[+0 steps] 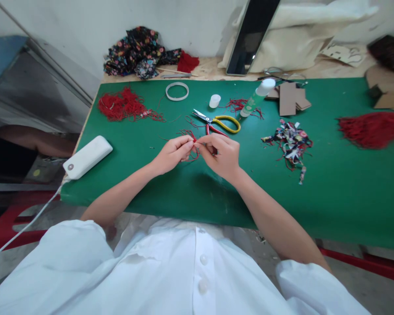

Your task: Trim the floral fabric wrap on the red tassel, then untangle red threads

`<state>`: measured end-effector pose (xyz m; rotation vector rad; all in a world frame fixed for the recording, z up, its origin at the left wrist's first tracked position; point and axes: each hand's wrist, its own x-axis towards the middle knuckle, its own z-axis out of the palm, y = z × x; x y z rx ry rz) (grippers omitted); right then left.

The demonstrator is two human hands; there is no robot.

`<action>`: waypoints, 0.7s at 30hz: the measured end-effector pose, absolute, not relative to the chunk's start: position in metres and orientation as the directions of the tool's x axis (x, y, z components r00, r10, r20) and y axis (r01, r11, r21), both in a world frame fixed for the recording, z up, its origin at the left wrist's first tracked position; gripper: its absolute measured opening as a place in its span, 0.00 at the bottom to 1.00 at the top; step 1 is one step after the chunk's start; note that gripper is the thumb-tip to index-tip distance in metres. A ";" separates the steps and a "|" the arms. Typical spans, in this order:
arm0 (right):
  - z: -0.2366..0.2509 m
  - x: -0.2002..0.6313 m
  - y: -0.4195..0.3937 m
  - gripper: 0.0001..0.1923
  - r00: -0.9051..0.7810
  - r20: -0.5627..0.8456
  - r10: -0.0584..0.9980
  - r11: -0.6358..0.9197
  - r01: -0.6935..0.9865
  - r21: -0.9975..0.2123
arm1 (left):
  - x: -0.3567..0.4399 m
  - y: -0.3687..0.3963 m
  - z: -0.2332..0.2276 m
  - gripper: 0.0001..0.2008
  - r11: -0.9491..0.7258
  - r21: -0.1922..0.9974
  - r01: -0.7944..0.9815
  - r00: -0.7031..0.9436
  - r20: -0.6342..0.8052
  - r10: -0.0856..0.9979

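Observation:
My left hand (173, 153) and my right hand (220, 155) meet over the green table mat (190, 192), fingertips pinched together on a small bunch of red threads (195, 145). Loose red strands hang below and between the fingers. Just beyond my right hand lie scissors with yellow and red handles (218, 124), their blades pointing left.
A pile of red thread (123, 105) lies at the far left, a red tassel bundle (372, 128) at the right. Fabric scraps (290, 142), a glue bottle (258, 97), a white cap (214, 100), a tape ring (177, 91), cardboard pieces (290, 98) and a white power bank (87, 157) sit around.

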<state>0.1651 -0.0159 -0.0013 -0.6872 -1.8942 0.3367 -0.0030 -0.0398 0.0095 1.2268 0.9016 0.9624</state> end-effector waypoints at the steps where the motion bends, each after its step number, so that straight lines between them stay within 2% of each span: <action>1: -0.001 0.165 -0.016 0.06 -0.286 0.745 0.602 0.794 0.309 -0.524 | -0.003 -0.040 0.010 0.24 0.081 0.991 -0.105 0.342 -0.041 0.939; 7: 0.001 0.164 -0.019 0.07 -0.269 0.691 0.671 0.739 0.327 -0.589 | -0.002 -0.041 0.014 0.23 0.131 0.981 -0.143 0.354 -0.073 0.932; 11: 0.004 0.164 -0.022 0.10 -0.270 0.603 0.751 0.660 0.347 -0.666 | -0.002 -0.042 0.014 0.23 0.151 0.974 -0.169 0.356 -0.082 0.931; 14: 0.003 0.164 -0.022 0.06 -0.338 0.508 0.792 0.602 0.296 -0.742 | -0.001 -0.041 0.016 0.23 0.163 0.957 -0.241 0.331 -0.076 0.940; 16: 0.001 0.163 -0.021 0.04 -0.470 0.440 0.765 0.593 0.248 -0.766 | -0.001 -0.041 0.021 0.23 0.160 0.939 -0.304 0.288 -0.070 0.955; 18: -0.002 0.163 -0.020 0.07 -0.609 0.379 0.697 0.614 0.232 -0.754 | -0.003 -0.040 0.027 0.21 0.156 0.920 -0.360 0.227 -0.076 0.971; 21: -0.005 0.162 -0.020 0.06 -0.710 0.292 0.641 0.632 0.272 -0.726 | -0.008 -0.037 0.036 0.17 0.158 0.896 -0.416 0.121 -0.118 0.986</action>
